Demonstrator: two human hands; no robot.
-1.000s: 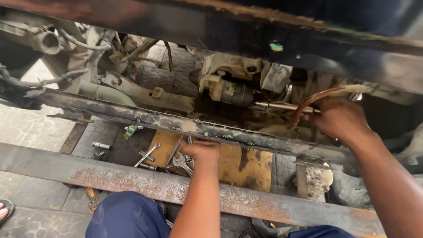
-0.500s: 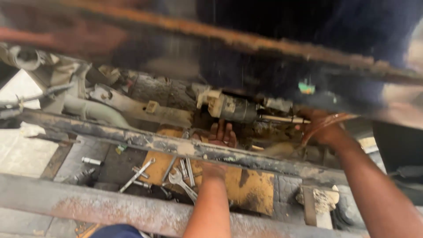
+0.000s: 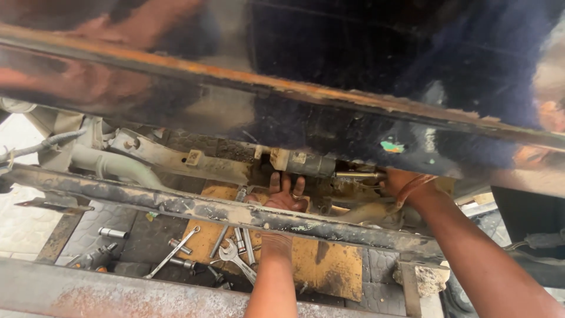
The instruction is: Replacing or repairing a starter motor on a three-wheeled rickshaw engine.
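Grey cylindrical unit (image 3: 306, 164) sits under the dark rusted body panel (image 3: 282, 112), above the rusty crossbar (image 3: 194, 206). Left hand (image 3: 285, 193) reaches up beneath it, fingers spread, gripping nothing. Right hand (image 3: 399, 180) is at the unit's metal rod (image 3: 356, 175); grip cannot be told. Wrenches (image 3: 235, 254) lie on yellow board (image 3: 318, 265) below.

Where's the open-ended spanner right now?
Head view, lower left of centre: the spanner lies on the yellow board, among loose sockets, just left of the left forearm.
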